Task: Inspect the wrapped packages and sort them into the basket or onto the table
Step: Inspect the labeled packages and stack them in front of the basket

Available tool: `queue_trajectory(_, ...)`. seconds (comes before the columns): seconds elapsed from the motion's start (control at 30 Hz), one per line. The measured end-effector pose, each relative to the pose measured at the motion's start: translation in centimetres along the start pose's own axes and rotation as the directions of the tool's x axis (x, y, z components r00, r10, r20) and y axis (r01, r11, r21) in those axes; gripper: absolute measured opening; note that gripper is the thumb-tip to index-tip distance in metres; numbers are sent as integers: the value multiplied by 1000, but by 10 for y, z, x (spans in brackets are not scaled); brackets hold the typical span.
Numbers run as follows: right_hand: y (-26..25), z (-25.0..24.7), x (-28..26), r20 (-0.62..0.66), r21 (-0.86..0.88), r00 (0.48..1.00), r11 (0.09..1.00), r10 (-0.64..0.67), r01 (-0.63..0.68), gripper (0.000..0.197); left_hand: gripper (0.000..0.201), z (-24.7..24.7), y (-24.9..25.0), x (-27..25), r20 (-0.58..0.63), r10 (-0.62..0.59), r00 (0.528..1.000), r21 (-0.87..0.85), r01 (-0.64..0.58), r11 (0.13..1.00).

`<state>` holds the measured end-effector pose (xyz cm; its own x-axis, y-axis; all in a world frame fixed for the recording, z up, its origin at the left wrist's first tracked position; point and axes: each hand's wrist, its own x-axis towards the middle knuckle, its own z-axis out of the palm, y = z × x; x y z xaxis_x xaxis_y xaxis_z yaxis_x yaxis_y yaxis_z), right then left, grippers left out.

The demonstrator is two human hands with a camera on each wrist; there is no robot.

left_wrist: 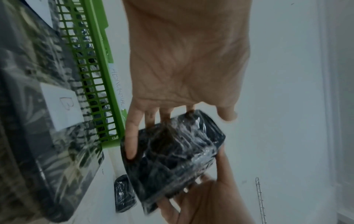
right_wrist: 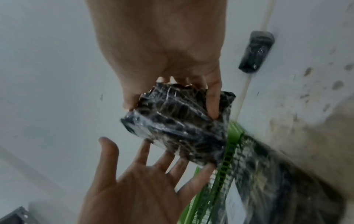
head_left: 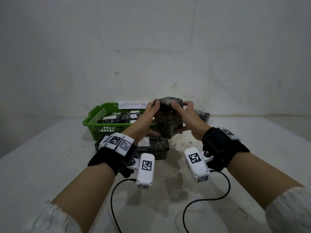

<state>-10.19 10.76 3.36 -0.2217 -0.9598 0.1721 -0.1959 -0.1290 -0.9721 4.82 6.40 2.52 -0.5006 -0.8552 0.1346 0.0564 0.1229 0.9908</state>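
A dark package wrapped in shiny film (head_left: 168,120) is held in the air above the table, just right of the green basket (head_left: 89,121). My right hand (head_left: 185,113) grips it from the right, thumb pressed on its face (right_wrist: 212,106) and fingers round the back. My left hand (head_left: 151,113) lies against its left side with straight, spread fingers (right_wrist: 164,160); its thumb stands clear. The basket holds several dark packages with white letter labels. One more package marked B (head_left: 156,148) lies on the table below my hands.
A white card reading ABNORMAL (head_left: 133,104) stands on the basket's far rim. Another wrapped package (head_left: 202,115) lies by the wall behind my right hand. The white table (head_left: 50,157) is stained in the middle, and two black cables (head_left: 218,195) trail near me.
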Motion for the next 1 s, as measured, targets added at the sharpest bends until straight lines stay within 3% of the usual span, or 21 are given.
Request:
queue_trajectory(0.07,2,-7,7,-53,-76,999,997,15,-19,60,54,-2,1,-1,13,-25,1000,92,24,995)
queue_trajectory(0.17,8,-11,16,10,-162,998,985,67,-64,82,67,-3,-1,4,-50,-29,998,124,35,992)
queue_trajectory(0.3,8,-11,10,130,-215,985,973,115,-85,77,53,-1,-4,10,-77,-83,994,-3,83,997)
queue_trajectory(0.4,11,-15,13,133,-230,980,967,146,-113,72,38,-1,-5,12,-67,-90,994,-51,87,995)
queue_trajectory(0.47,11,-18,16,113,-191,982,974,149,-126,58,36,-4,-6,13,-56,-81,995,-50,79,996)
queue_trajectory(0.57,12,-22,16,115,-93,982,986,151,-141,33,38,-10,-6,14,-112,-19,993,131,34,991)
queue_trajectory(0.63,14,-26,17,138,-50,976,986,167,-162,27,38,-11,-5,13,-133,43,990,294,-2,956)
queue_trajectory(0.7,14,-29,17,133,-29,974,983,184,-181,27,34,-10,-5,13,-126,51,991,293,-12,956)
queue_trajectory(0.87,18,-28,14,213,-10,944,967,250,-254,38,29,-4,-8,10,-73,-73,995,69,78,995)
queue_trajectory(1.0,18,-25,5,260,-155,916,950,305,-272,52,28,-8,-8,8,-70,-23,997,143,33,989)
